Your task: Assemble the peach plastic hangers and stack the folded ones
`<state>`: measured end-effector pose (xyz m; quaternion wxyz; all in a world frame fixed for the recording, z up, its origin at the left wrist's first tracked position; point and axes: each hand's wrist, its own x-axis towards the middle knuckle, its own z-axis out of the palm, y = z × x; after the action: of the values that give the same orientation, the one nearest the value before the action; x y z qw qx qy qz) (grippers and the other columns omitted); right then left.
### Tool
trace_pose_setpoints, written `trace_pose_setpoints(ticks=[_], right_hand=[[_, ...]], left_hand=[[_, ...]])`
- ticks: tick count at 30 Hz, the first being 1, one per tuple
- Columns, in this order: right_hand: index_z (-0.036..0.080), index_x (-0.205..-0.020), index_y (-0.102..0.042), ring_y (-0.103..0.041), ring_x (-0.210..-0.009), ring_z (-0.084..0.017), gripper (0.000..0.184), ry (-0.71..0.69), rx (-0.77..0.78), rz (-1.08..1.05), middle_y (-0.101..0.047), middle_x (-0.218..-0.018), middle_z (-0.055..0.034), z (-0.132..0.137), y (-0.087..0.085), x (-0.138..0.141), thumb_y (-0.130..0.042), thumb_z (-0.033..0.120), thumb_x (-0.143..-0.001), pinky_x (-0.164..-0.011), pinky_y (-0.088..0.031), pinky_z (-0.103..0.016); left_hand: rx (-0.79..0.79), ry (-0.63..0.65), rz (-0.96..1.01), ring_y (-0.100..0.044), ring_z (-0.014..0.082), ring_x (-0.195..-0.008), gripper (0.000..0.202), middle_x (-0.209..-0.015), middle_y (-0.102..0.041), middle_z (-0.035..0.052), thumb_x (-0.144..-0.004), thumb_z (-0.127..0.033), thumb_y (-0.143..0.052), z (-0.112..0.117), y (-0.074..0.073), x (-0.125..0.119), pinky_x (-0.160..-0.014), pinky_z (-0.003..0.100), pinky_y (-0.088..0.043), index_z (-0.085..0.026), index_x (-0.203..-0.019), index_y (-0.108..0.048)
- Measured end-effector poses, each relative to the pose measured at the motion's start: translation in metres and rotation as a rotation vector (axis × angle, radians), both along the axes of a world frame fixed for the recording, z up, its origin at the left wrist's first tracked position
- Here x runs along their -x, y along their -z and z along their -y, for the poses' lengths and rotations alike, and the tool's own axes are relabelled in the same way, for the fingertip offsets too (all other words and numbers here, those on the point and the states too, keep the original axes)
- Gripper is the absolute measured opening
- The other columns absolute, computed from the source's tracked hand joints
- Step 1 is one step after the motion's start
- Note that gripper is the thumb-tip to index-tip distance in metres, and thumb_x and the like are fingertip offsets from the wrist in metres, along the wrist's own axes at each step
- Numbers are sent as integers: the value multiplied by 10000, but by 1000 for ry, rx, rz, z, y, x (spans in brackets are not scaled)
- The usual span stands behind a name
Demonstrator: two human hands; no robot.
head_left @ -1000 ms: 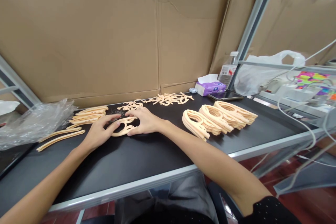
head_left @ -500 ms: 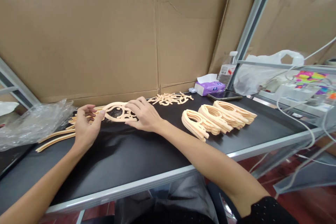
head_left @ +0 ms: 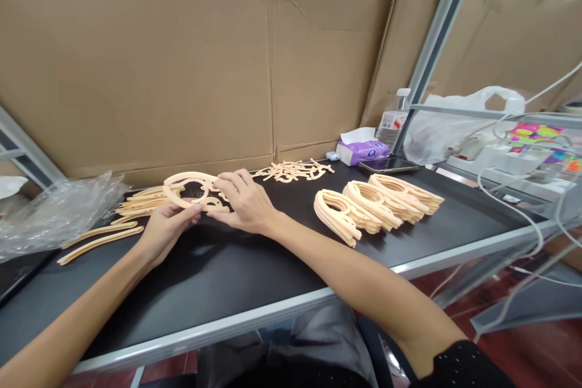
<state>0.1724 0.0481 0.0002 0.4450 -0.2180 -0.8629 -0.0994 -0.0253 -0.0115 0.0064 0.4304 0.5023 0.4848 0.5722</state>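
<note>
- My left hand (head_left: 169, 231) is curled, its fingers under the near edge of the peach cut-out piece (head_left: 186, 176), tipping that side up off the bench.
- My right hand (head_left: 240, 202) is spread across the other end of the piece, with the fingers on top and the thumb toward the near edge.
- The piece sits between my hands, just in front of the loose strips (head_left: 145, 201) and partly over the black bench (head_left: 195, 328).
- Its thin, curved bridges look easy to bend, so I think a light, even hold from both hands works best, with the load kept off the narrow parts.
- Keeping the far end steady against the bench should stop it twisting.
- To my right lie three rows of stacked loop pieces (head_left: 375, 201), well clear of my right hand.
- Farther back is a loose pile of small cut-out bits (head_left: 291, 171).
- Two long strips (head_left: 100, 242) lie apart on the left, beside a crumpled plastic bag (head_left: 59, 215).
</note>
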Motion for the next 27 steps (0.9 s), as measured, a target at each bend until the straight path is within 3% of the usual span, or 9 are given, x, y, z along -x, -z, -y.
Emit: trace_pose_setpoints(ticks=[8,27], right_hand=[[162,-1221,-589,-478,-1148,-269,432,-2,13,27,-590,-1281,-152,6,-2,2,-516,490,-950,-909,-508,-394],[150,-1177,-606,-479,-1128,-282,414,4,-29,46,-598,-1272,-157,3,1,4,-527,479,-939,-902,-498,-407]], left_hand=[[-3,20,64,-514,107,-689,271,-754,-643,6,-608,-271,-892,0,-1,1,-652,232,-441,-152,-807,-751],[51,9,109,-542,104,-701,263,-755,-657,14,-605,-278,-903,-3,0,2,-645,217,-459,-140,-775,-757]])
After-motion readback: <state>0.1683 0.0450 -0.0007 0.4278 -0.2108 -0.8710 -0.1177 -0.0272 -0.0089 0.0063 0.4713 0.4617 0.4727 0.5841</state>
